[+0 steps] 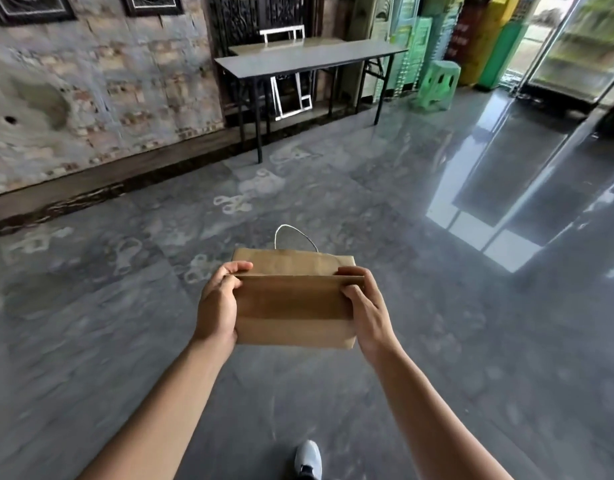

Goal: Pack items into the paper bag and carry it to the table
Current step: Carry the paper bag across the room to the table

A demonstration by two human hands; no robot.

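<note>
- Brick wall (91, 84) fills the upper left of the frame, with dark picture frames (32, 6) hanging along its top edge.
- Left hand (217, 306) grips the left end of the paper bag, thumb over its folded top edge, fingers wrapped behind.
- Paper bag (291, 306) sits at the centre of the frame, held above the grey floor (91, 341), top folded shut, a thin white handle (295, 237) looping up from its far side.
- Table (309, 57) stands at upper centre against the wall, well apart from the bag.
- Right hand (368, 313) clamps the bag's right end the same way.
- Shoe (308, 459) shows at bottom centre.
- Green stool (437, 84) stands at upper right, just beside the table.
</note>
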